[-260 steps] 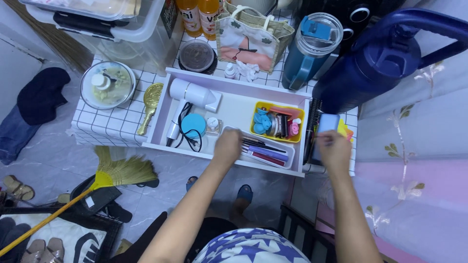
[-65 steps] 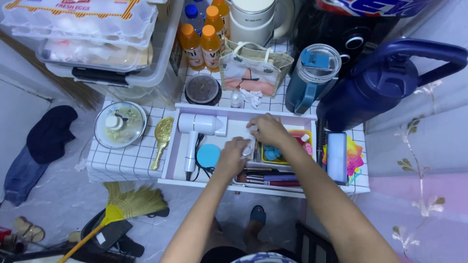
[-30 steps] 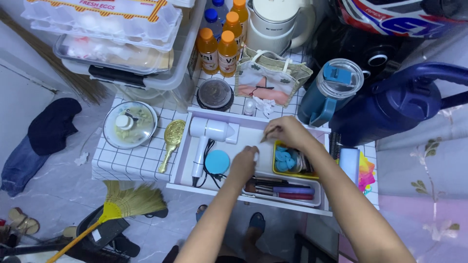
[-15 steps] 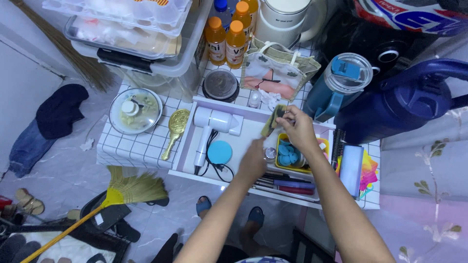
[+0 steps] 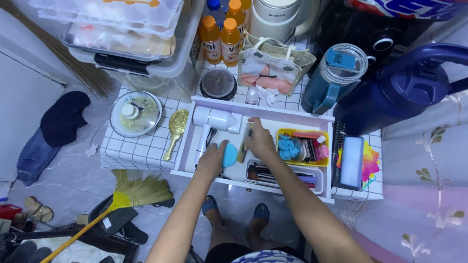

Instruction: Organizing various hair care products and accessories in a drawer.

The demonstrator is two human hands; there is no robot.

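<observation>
Inside the white tray [image 5: 312, 118], the left hand [image 5: 212, 157] grips a light, rigid blue round case [image 5: 229, 154] by its rim while the right hand [image 5: 259, 139] pinches a slim, stiff brush [image 5: 245, 141].

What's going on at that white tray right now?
A person is sorting small toiletries in a white tray on a checked tabletop. The left hand rests on a round blue case beside a white hair dryer. The right hand holds a slim olive-coloured item over the tray's middle. A yellow bin of blue rollers and a clear tray of pens sit to the right.
</observation>
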